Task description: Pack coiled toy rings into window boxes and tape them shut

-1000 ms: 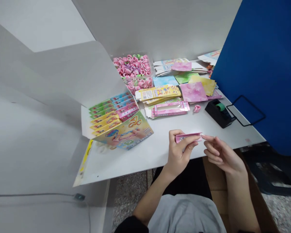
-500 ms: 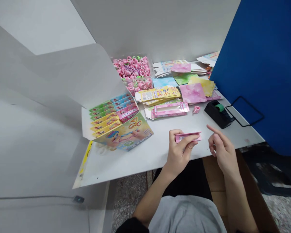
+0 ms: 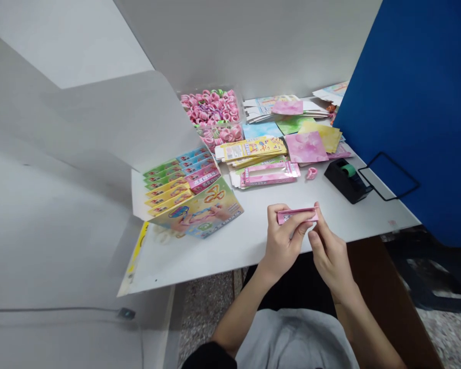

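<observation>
Just above the table's front edge, my left hand (image 3: 284,241) is closed around a small pink cardboard box (image 3: 286,218), fingers across its near side. The box lies sideways in the grip with printing on it. My right hand (image 3: 332,253) has its fingertips on the box's right end, forefinger pressed along it and thumb bent just below; the exact contact is partly hidden. Beyond the hands lies a pink striped ring-shaped piece (image 3: 311,173). A flat pink windowed box (image 3: 271,175) rests on a stack of cartons behind.
At left stands a display box (image 3: 211,215) filled with rows of coloured packs. A clear bin (image 3: 240,105) holds many pink rings. Yellow cartons (image 3: 253,147) and coloured sheets (image 3: 306,147) lie at the back. A black tape dispenser (image 3: 348,180) sits right, beside a blue panel (image 3: 418,113).
My right hand has moved left from beside the box, its raised forefinger now on the box's right end. My left hand keeps the pink box in nearly the same place.
</observation>
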Motion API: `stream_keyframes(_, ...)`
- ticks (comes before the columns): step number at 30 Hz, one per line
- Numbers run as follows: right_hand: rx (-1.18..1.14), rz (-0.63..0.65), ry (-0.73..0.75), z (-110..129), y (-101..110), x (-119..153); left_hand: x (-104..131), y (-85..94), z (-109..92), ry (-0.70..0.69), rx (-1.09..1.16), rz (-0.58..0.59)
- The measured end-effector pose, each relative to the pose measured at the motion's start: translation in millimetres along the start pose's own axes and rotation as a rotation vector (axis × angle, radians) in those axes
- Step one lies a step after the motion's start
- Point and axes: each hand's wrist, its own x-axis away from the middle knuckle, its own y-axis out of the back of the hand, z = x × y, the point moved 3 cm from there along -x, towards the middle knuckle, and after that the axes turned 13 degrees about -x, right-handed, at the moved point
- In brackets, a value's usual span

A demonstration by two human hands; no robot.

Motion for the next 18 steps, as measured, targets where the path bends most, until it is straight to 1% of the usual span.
stream_keyframes(3, -0.024, 0.011, -0.038, -3.7, 0.6, -2.7, 4.9, -1.5, 0.9, -0.005, 0.031, 0.010)
stream_keyframes(5, -0.078, -0.004, -0.057, -3.9, 4.4, -7.8, 10.0, 0.6, 0.9, -0.006, 0.140, 0.025)
stream_keyframes(6, -0.113, -0.010, -0.069, -3.4, 6.5, -11.0, 12.3, 2.2, 1.2, 0.009, 0.209, 0.052)
stream_keyframes(8, -0.186, 0.000, -0.095, -1.4, 9.0, -17.3, 15.0, 4.5, 2.6, 0.064, 0.319, 0.174)
stream_keyframes(11, -0.283, 0.065, -0.125, 2.0, 6.8, -23.5, 13.8, 4.9, 7.4, 0.128, 0.368, 0.400)
stream_keyframes(12, -0.305, 0.080, -0.129, 2.2, 5.8, -24.9, 12.3, 4.4, 9.7, 0.140, 0.373, 0.444)
stream_keyframes(14, -0.318, 0.093, -0.141, -0.7, 7.0, -28.4, 9.2, 2.6, 15.1, 0.177, 0.387, 0.466)
stream_keyframes(16, -0.276, 0.038, -0.143, -9.5, 18.2, -35.7, 7.9, -0.2, 18.9, 0.216, 0.397, 0.459)
stream_keyframes(17, -0.238, -0.020, -0.141, -16.2, 28.9, -41.1, 8.2, -1.5, 19.8, 0.233, 0.402, 0.454)
stream_keyframes(18, -0.188, -0.109, -0.134, -24.1, 43.2, -47.6, 8.9, -2.6, 19.9, 0.246, 0.410, 0.447)
